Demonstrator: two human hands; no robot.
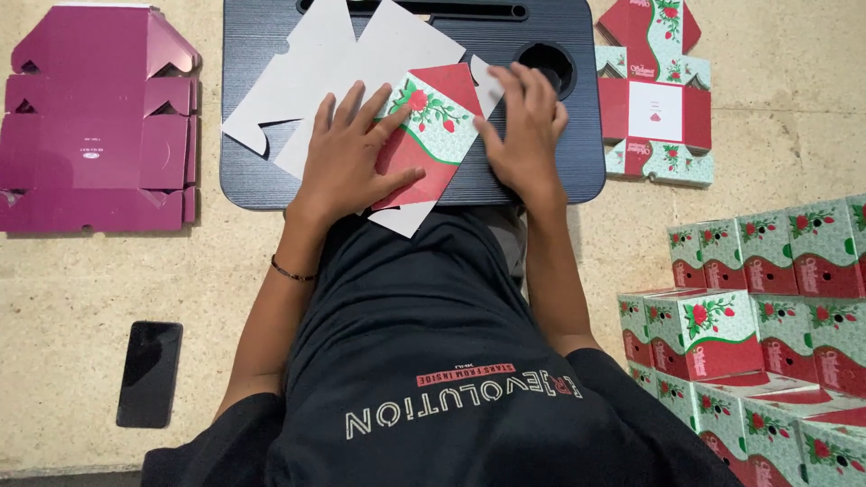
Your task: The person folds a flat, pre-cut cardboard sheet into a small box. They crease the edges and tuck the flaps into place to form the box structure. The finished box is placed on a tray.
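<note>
**Two hands flat on a half-folded carton**

Both hands press down on a flat cardboard box blank printed in red, white and pale green with a flower pattern [424, 135], which lies on a dark grey ribbed lap tray [253, 171] set on the floor just beyond the person's knees. The left hand [347, 153] lies spread, fingers wide, over the left part of the printed panel and the plain grey underside around it. The right hand [523, 126] rests open with fingers together on the right edge of the same blank, next to the tray's round cup hole [546, 61]. Neither hand grips anything; both hold the card flat under the palms.

More unprinted grey card flaps [307, 63] of the blank fan out toward the far left of the tray. To the far left on the pale stone floor [90, 289] lies a flat magenta carton blank [90, 117]. A black phone [150, 373] lies face up near the person's left side. At far right another unfolded flowered carton [654, 90] lies flat, and on the near right stands a stack of assembled flowered boxes [767, 307]. A thin bracelet [290, 271] circles the left wrist.
</note>
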